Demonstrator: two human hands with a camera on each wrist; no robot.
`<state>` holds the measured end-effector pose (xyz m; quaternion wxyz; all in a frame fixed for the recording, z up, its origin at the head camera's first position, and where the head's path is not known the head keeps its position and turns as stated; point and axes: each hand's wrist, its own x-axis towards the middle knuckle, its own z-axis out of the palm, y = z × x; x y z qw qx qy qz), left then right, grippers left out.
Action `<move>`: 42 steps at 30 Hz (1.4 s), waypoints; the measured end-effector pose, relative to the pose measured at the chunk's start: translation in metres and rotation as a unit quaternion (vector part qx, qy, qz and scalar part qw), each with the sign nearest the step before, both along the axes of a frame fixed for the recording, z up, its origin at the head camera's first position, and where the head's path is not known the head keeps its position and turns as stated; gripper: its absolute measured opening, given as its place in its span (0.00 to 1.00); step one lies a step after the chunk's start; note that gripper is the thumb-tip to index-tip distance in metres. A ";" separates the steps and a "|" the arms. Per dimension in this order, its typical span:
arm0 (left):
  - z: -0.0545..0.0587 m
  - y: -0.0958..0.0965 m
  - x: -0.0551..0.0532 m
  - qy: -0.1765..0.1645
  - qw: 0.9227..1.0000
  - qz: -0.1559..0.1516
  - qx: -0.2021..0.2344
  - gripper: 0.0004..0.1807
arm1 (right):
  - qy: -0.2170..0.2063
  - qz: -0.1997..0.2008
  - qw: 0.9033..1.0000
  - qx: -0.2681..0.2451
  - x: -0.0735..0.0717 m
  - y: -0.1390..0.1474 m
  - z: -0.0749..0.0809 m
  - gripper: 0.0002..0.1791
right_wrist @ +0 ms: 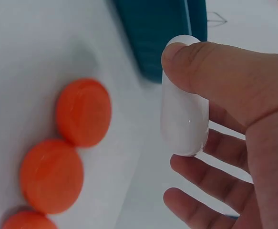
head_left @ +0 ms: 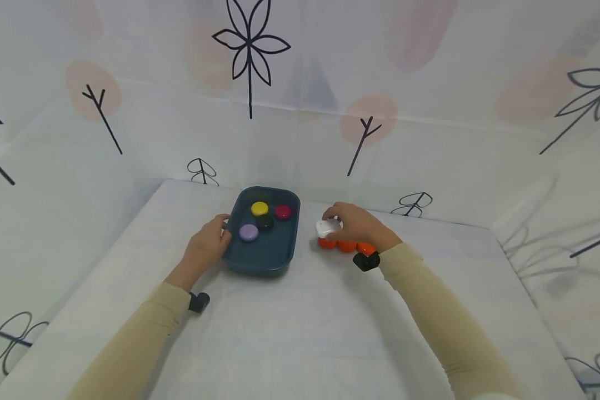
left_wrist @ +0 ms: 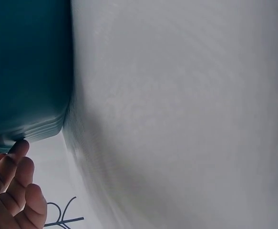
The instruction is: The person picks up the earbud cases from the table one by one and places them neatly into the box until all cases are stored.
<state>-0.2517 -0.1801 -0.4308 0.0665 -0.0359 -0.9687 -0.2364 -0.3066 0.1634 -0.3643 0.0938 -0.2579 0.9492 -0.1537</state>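
white piece [head_left: 326,228] in right hand [head_left: 360,225]

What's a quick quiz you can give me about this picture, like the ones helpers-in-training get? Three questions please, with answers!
1. Count: how many round pieces can you see in the tray that the left fingers touch?

2. True or false: the right fingers hold a purple piece.

3. Pick one: what colour is the row of pieces on the table beside the tray?
A) green
B) orange
C) blue

Key:
1. Four.
2. False: they hold a white piece.
3. B.
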 end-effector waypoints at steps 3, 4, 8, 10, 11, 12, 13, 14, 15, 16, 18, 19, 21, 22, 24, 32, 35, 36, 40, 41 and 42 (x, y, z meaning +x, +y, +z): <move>0.001 0.001 0.001 0.002 1.000 0.000 -0.002 0.25 | 0.007 -0.001 1.000 -0.006 0.002 0.013 -0.002 0.23; 0.001 0.001 0.001 0.003 1.000 -0.001 -0.002 0.25 | 0.007 -0.001 1.000 -0.007 0.002 0.017 -0.002 0.23; 0.001 0.001 0.002 0.001 1.000 -0.001 -0.001 0.25 | 0.002 -0.012 1.000 -0.012 0.003 0.032 -0.006 0.23; 0.001 0.000 0.001 -0.002 1.000 -0.001 -0.001 0.25 | -0.001 -0.021 1.000 -0.011 0.003 0.039 -0.008 0.23; 0.000 0.000 0.001 -0.004 1.000 0.001 -0.001 0.26 | 0.000 -0.026 1.000 -0.008 0.003 0.042 -0.009 0.23; 0.000 0.000 0.001 -0.005 1.000 0.000 0.000 0.26 | 0.000 -0.028 1.000 -0.009 0.003 0.046 -0.010 0.23; 0.000 0.000 0.000 -0.005 1.000 0.000 0.001 0.26 | 0.001 -0.033 0.999 -0.008 0.003 0.049 -0.011 0.23; 0.000 0.000 0.000 -0.006 1.000 0.001 0.002 0.26 | 0.002 -0.036 0.999 -0.005 0.003 0.052 -0.012 0.23; 0.000 0.000 0.000 -0.006 1.000 0.001 0.003 0.26 | 0.002 -0.038 0.999 -0.005 0.003 0.055 -0.012 0.23; 0.001 0.000 0.000 -0.007 1.000 0.002 0.003 0.26 | 0.002 -0.041 0.999 -0.003 0.003 0.059 -0.013 0.22; 0.002 0.001 0.001 -0.008 1.000 0.002 0.004 0.25 | 0.002 -0.048 0.999 0.001 0.004 0.065 -0.014 0.22; 0.002 0.001 0.001 -0.009 1.000 0.004 0.004 0.25 | 0.002 -0.052 0.999 0.005 0.004 0.068 -0.015 0.23; 0.002 0.001 0.001 -0.011 1.000 0.005 0.004 0.25 | 0.003 -0.057 0.998 0.008 0.005 0.075 -0.016 0.23; 0.002 0.001 0.001 -0.011 1.000 0.005 0.004 0.25 | 0.005 -0.061 0.998 0.010 0.005 0.078 -0.017 0.23; 0.003 0.001 0.002 -0.010 1.000 0.006 0.005 0.25 | 0.011 -0.067 0.998 0.014 0.005 0.085 -0.019 0.23; 0.004 0.001 0.005 -0.012 1.000 0.003 0.009 0.25 | 0.012 -0.083 0.996 0.030 0.007 0.107 -0.026 0.24; 0.005 0.001 0.006 -0.012 1.000 0.004 0.008 0.25 | 0.011 -0.091 0.995 0.037 0.007 0.114 -0.028 0.24; 0.005 0.001 0.006 -0.011 1.000 0.003 0.009 0.25 | 0.010 -0.092 0.995 0.039 0.007 0.116 -0.029 0.24; 0.006 0.002 0.006 -0.012 1.000 0.004 0.011 0.25 | 0.005 -0.094 0.995 0.044 0.008 0.126 -0.031 0.24; 0.006 0.002 0.006 -0.012 1.000 0.003 0.011 0.25 | 0.005 -0.095 0.994 0.044 0.008 0.128 -0.032 0.24; 0.005 0.002 0.006 -0.012 1.000 0.003 0.011 0.26 | 0.003 -0.096 0.994 0.043 0.008 0.130 -0.032 0.24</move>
